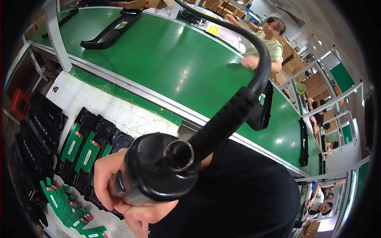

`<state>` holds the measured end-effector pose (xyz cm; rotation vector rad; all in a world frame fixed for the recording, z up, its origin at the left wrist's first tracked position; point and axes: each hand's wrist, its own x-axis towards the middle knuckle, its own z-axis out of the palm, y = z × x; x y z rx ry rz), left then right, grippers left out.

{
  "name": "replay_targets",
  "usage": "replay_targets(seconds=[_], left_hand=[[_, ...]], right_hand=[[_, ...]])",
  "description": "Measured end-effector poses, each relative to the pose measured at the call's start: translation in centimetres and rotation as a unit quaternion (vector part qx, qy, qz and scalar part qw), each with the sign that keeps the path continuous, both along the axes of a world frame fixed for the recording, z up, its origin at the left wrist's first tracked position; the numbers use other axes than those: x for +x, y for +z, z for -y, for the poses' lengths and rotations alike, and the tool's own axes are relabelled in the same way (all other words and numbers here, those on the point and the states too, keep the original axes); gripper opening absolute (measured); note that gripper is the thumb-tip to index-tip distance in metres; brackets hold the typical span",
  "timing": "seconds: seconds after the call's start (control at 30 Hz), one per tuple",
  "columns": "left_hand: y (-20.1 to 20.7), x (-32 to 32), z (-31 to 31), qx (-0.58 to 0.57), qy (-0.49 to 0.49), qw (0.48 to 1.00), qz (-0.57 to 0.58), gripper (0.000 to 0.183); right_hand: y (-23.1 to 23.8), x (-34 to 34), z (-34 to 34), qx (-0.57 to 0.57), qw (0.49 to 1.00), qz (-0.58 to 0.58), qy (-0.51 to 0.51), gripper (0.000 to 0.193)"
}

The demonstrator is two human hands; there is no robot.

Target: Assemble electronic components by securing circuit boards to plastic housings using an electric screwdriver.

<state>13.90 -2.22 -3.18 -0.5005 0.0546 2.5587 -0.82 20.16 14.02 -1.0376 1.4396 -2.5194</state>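
Directly beneath the fisted hand (119, 186), which is clamped round a black cylindrical power screwdriver (160, 170) held upright with its cable rising up and right, lie black plastic housings carrying green circuit boards (85, 152); which hand grips, and where the other is, cannot be told.

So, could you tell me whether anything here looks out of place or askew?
The loose green circuit boards lie in a jumbled, overlapping heap at the bench's lower left, whereas those seated in the black plastic housings line up neatly. Nothing looks spilled or damaged.
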Motion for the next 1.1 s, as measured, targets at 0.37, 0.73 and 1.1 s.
replay_targets(seconds=[0.37, 0.73, 1.1], left_hand=[[5.3, -6.9, -5.2, -0.127, 0.041, 0.991, 0.004, 0.034], [7.6, -5.7, -6.6, -0.244, 0.087, 0.966, 0.016, 0.038], [5.6, -4.0, -4.9, -0.216, 0.029, 0.974, -0.058, 0.023]], right_hand=[[0.3, 0.7, 2.4, -0.011, 0.998, -0.043, -0.041, 0.027], [-0.9, -0.3, 3.7, 0.118, 0.989, -0.044, -0.075, 0.013], [-1.4, -1.5, 4.5, 0.04, 0.999, 0.019, -0.008, 0.018]])
